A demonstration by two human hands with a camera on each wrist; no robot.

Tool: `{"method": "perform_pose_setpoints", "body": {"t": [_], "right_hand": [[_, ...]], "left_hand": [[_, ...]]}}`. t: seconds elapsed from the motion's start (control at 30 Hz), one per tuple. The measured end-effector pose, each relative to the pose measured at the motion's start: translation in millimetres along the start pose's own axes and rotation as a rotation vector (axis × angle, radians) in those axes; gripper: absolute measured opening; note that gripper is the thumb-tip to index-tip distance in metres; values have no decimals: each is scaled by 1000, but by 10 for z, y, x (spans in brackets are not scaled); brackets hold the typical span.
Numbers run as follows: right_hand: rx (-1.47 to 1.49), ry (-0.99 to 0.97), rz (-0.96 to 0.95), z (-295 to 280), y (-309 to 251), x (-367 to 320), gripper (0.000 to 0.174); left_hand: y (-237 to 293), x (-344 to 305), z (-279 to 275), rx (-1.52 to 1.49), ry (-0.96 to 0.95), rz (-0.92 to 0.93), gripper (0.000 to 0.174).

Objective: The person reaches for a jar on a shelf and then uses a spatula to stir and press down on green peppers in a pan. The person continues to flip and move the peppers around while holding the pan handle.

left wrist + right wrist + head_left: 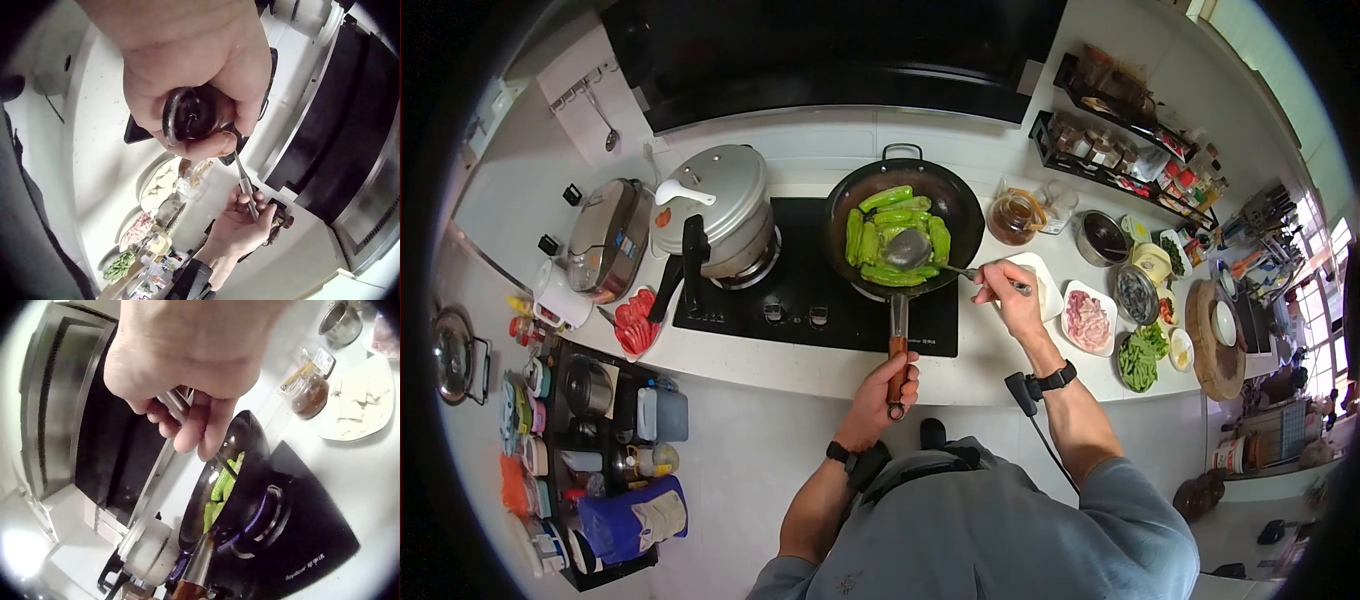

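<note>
A dark wok (966,205) sits over the right burner, with blue flame showing under it in the right wrist view. Long green peppers (887,197) lie spread in its bowl. My left hand (884,391) grips the wok's wooden handle (897,346); the handle's round end faces the camera in the left wrist view (194,115). In my right hand (1012,293) is the metal handle of a ladle (907,249), its fingers curled round it. The ladle's bowl rests among the peppers, rounded side up.
A pressure cooker (718,215) stands on the left burner, its black handle (692,262) jutting forward. Sliced red vegetable (636,322) lies on a plate at left. Plates of sliced meat (1088,318), white slices (362,403) and cut greens (1140,358) stand at right. The range hood (830,60) hangs behind.
</note>
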State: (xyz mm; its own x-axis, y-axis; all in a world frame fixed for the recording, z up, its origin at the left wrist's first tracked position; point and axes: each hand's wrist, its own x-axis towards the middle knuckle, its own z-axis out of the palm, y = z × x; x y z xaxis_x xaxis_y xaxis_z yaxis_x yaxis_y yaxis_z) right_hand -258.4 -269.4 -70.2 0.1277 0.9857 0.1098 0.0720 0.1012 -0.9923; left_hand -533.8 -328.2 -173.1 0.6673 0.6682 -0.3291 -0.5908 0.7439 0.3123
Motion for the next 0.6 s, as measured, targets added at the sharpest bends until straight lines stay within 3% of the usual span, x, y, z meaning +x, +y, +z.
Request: {"method": "perform_pose_setpoints", "body": {"t": [0.17, 0.37, 0.5, 0.6], "right_hand": [[-24, -40, -106, 58, -122, -139, 32], [18, -68, 0, -44, -72, -99, 31], [-44, -56, -2, -31, -132, -69, 31], [71, 5, -5, 25, -186, -79, 33]], "left_hand": [[35, -71, 60, 3, -13, -4, 27], [48, -105, 120, 28, 18, -1, 28], [31, -54, 37, 28, 16, 3, 28], [38, -33, -42, 11, 0, -14, 26]]}}
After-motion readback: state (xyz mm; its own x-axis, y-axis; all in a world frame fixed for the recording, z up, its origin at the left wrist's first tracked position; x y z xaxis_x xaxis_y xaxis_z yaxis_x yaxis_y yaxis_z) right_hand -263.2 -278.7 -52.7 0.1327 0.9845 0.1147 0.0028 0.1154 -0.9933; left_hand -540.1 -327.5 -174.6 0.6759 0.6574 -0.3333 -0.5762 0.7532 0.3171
